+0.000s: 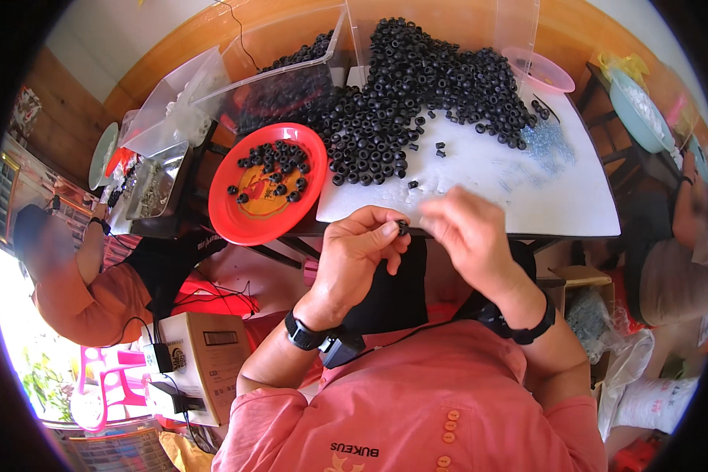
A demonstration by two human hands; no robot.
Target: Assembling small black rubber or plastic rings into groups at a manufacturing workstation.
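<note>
My left hand point(362, 244) is closed, pinching a small black ring-shaped part point(402, 226) between thumb and forefinger just off the table's near edge. Close beside it on the right, my right hand point(468, 236) is raised, its fingertips smeared by motion, so whether they hold anything cannot be made out. A large heap of similar black parts point(417, 79) covers the far side of the white tabletop point(464, 200). To the left, a red plate point(220, 206) carries more black parts. Small clear bluish pieces point(547, 145) lie scattered at the table's right.
A clear plastic bin point(212, 102) with black parts stands far left, and a pink dish point(539, 71) sits far right. A cardboard box point(212, 362) is at lower left. People work on the left point(94, 299) and right point(672, 275); a light-blue basin point(637, 114) is at right.
</note>
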